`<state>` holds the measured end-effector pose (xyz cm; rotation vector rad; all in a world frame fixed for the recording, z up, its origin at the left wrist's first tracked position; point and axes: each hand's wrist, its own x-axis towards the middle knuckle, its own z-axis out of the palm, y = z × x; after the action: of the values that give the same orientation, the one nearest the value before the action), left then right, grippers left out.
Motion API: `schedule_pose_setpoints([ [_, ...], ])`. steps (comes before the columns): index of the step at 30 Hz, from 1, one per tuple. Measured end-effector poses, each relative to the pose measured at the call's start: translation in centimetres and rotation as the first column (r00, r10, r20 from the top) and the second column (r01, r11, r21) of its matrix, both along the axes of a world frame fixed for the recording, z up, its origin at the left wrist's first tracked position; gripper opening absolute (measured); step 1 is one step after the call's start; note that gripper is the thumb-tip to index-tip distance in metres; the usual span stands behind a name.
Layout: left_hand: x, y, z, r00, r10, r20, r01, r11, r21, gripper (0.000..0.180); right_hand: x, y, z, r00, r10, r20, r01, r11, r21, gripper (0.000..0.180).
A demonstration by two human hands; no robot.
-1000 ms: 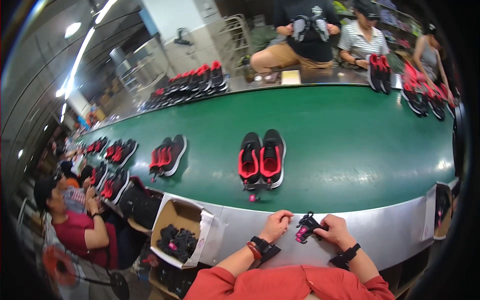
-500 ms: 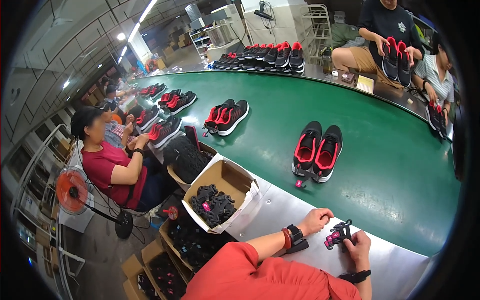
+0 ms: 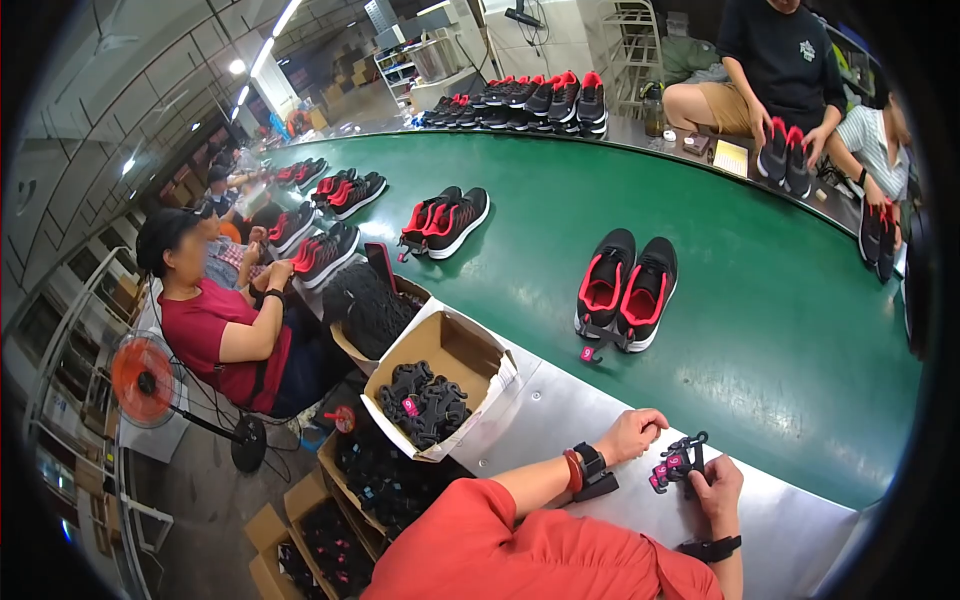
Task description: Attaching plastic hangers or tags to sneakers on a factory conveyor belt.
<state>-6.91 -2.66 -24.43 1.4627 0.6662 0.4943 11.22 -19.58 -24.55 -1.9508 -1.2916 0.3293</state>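
Observation:
My right hand (image 3: 718,490) is closed on several black plastic shoe hangers (image 3: 680,462) with pink tags, just above the metal ledge. To its left, my left hand (image 3: 632,437) rests by the edge of the green belt, its fingers curled in with nothing visible in them. Beyond my hands on the belt stands a pair of black sneakers (image 3: 628,290) with red lining, toes pointing away. A black hanger with a pink tag (image 3: 588,354) is at their heels. Left of my left arm, an open white carton (image 3: 490,385) holds more black hangers (image 3: 425,405).
The green belt (image 3: 530,200) carries more sneaker pairs (image 3: 445,222) toward the far left. A seated person in a dark red shirt (image 3: 225,325) works beside it. Across the belt, another person (image 3: 780,70) handles shoes. Cartons of small parts (image 3: 335,540) and an orange fan (image 3: 145,380) stand at lower left.
The sneaker pairs on the belt have shifted slightly left. Across the belt, the person in black has lowered a pair of shoes to the bench. My hands have hardly moved.

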Motion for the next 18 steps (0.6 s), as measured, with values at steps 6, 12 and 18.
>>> schedule_pose_setpoints([
  [6,0.06,0.35,-0.06,1.000,0.000,0.001,0.000,0.999,0.042,0.018,-0.09,0.19,0.09,1.000,0.008,-0.018,-0.008,1.000,0.017,0.028],
  [12,0.06,0.47,0.20,1.000,0.003,0.001,-0.003,1.000,0.008,0.018,-0.03,0.52,0.24,1.000,-0.006,0.015,0.006,1.000,0.019,0.030],
  [18,-0.06,0.06,0.27,1.000,0.007,0.016,-0.008,1.000,0.021,0.018,0.01,0.25,0.20,1.000,-0.008,0.001,0.008,1.000,0.015,0.030],
])
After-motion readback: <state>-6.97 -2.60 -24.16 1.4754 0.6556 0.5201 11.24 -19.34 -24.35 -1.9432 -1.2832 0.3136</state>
